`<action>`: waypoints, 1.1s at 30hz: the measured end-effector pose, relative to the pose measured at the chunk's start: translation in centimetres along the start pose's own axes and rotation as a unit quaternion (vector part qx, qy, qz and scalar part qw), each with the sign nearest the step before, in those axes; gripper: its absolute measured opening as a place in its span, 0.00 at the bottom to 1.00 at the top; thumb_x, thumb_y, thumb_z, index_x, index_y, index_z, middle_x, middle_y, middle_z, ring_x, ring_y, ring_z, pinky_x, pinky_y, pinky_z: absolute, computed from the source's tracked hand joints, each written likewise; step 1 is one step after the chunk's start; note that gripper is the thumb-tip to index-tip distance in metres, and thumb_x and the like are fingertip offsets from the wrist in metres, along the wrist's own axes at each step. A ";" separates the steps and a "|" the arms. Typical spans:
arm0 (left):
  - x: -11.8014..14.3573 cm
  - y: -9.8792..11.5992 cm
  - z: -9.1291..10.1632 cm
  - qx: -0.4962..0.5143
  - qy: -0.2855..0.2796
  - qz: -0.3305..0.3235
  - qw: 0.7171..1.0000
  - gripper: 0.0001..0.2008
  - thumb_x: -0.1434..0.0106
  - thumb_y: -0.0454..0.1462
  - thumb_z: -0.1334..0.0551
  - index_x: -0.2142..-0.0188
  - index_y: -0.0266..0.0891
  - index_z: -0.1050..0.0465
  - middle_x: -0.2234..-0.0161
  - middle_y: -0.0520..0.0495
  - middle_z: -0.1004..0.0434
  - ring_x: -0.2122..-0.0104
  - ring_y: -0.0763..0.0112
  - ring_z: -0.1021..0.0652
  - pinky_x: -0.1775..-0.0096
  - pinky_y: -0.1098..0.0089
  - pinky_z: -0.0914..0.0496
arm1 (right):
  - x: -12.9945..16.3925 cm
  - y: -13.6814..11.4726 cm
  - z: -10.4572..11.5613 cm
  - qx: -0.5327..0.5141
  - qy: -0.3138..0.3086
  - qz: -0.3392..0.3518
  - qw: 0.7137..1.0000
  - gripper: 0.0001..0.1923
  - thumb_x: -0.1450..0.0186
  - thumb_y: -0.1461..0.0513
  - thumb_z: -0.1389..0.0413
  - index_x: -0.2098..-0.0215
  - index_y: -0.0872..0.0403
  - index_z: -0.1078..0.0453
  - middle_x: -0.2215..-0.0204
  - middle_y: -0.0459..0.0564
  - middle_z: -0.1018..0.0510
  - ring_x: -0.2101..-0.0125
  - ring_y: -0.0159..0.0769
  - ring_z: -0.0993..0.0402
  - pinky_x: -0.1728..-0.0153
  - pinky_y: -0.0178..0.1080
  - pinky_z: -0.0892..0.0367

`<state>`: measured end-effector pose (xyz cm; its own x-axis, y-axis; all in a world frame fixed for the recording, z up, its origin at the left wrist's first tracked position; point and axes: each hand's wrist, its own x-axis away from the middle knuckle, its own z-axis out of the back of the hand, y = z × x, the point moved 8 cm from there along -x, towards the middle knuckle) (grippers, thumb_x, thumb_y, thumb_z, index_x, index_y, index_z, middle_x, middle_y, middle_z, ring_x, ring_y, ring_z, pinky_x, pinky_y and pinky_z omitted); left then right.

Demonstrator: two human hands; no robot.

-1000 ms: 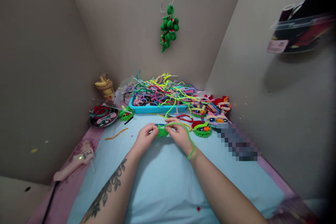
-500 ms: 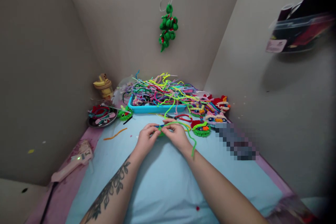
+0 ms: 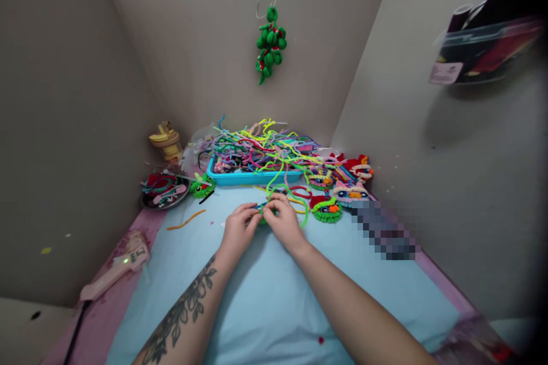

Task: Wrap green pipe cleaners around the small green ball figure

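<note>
Between the fingertips of both hands is a small green piece (image 3: 265, 220) made of fuzzy pipe cleaner, with a bit of blue at its top; my fingers hide most of it. My left hand (image 3: 240, 227) pinches its left side. My right hand (image 3: 284, 222) pinches it from the right, fingertips nearly touching those of the left. A light green pipe cleaner (image 3: 305, 215) curves out behind my right hand. Just beyond the hands lie pliers with red handles (image 3: 301, 189). To the right sits a green and red pipe-cleaner bird face (image 3: 326, 209).
A blue tray (image 3: 252, 178) heaped with pipe cleaners stands at the back. Left are a dark bowl (image 3: 165, 203), a green figure (image 3: 201, 186), an orange pipe cleaner (image 3: 186, 220) and a pink glue gun (image 3: 115, 274). More faces (image 3: 351, 194) lie right. A green ornament (image 3: 271, 45) hangs above.
The loose green pipe cleaner that hung over my right wrist now bends in a loop behind that hand. Both hands stay on the small green piece. The view has shifted slightly.
</note>
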<state>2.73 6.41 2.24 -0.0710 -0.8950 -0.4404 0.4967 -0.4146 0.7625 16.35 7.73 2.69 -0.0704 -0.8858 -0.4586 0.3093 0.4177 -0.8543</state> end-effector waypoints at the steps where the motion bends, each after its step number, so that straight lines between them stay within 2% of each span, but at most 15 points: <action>1: 0.1 0.0 0.1 0.002 0.010 0.004 1.000 0.08 0.43 0.38 0.41 0.67 0.41 0.23 0.59 0.44 0.24 0.59 0.64 0.25 0.54 0.63 0.32 | 0.0 0.1 0.0 0.003 0.002 0.000 1.000 0.05 0.45 0.64 0.47 0.78 0.52 0.32 0.67 0.49 0.30 0.63 0.37 0.32 0.59 0.41 0.37; 6: 0.3 -0.3 0.1 0.038 0.027 0.033 0.998 0.09 0.45 0.38 0.39 0.65 0.44 0.22 0.56 0.45 0.24 0.56 0.61 0.25 0.50 0.60 0.35 | 0.1 0.2 -0.1 0.005 0.002 0.007 1.000 0.05 0.45 0.64 0.47 0.78 0.52 0.32 0.68 0.49 0.32 0.62 0.38 0.34 0.57 0.41 0.37; 11: 0.3 -1.4 -0.9 0.111 -0.008 0.127 0.986 0.11 0.45 0.39 0.39 0.64 0.40 0.22 0.53 0.40 0.26 0.52 0.58 0.28 0.50 0.59 0.36 | 0.4 0.3 -0.5 -0.005 -0.015 0.000 1.000 0.06 0.42 0.63 0.47 0.75 0.52 0.30 0.65 0.49 0.33 0.61 0.37 0.34 0.56 0.41 0.38; 14: 0.3 -1.8 -1.3 0.160 -0.008 0.169 0.973 0.11 0.47 0.39 0.38 0.65 0.37 0.22 0.52 0.38 0.28 0.51 0.56 0.28 0.51 0.58 0.35 | 0.5 0.3 -0.5 -0.019 -0.020 -0.006 1.000 0.07 0.41 0.63 0.49 0.75 0.52 0.30 0.64 0.50 0.33 0.61 0.37 0.33 0.56 0.40 0.37; 18: 0.3 -2.1 -1.0 0.162 0.013 0.177 0.971 0.10 0.48 0.38 0.38 0.68 0.37 0.22 0.54 0.38 0.26 0.53 0.57 0.27 0.49 0.58 0.38 | 0.5 0.3 -0.6 -0.033 -0.030 0.006 0.999 0.08 0.41 0.66 0.51 0.71 0.52 0.31 0.62 0.51 0.33 0.60 0.37 0.33 0.56 0.41 0.37; 23: 0.3 -2.7 -1.0 0.175 0.020 0.174 0.969 0.08 0.49 0.39 0.37 0.72 0.37 0.22 0.55 0.40 0.25 0.53 0.58 0.27 0.48 0.58 0.39 | 0.3 1.5 -0.5 -0.064 0.000 0.002 0.998 0.10 0.45 0.69 0.51 0.65 0.52 0.37 0.63 0.50 0.32 0.60 0.37 0.34 0.58 0.41 0.35; 27: 0.6 -3.7 -1.8 0.236 0.010 0.187 0.953 0.10 0.48 0.40 0.37 0.70 0.36 0.22 0.53 0.39 0.26 0.52 0.57 0.28 0.49 0.59 0.39 | 0.3 1.9 -0.6 -0.063 0.003 -0.006 0.998 0.11 0.46 0.69 0.51 0.65 0.52 0.39 0.63 0.50 0.32 0.61 0.37 0.34 0.59 0.41 0.35; 33: 1.0 -4.3 -2.5 0.303 0.006 0.218 0.928 0.13 0.49 0.43 0.36 0.72 0.34 0.23 0.55 0.37 0.25 0.52 0.56 0.28 0.52 0.61 0.37 | 0.5 1.1 -0.6 -0.048 -0.005 0.003 0.999 0.12 0.46 0.70 0.51 0.65 0.51 0.38 0.62 0.50 0.33 0.59 0.38 0.35 0.57 0.43 0.36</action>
<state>2.71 7.74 -2.64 0.0346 -0.9989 -0.0304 -0.1014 -0.0338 0.9943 16.08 7.87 1.31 -0.0601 -0.8848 -0.4620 0.2166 0.4403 -0.8713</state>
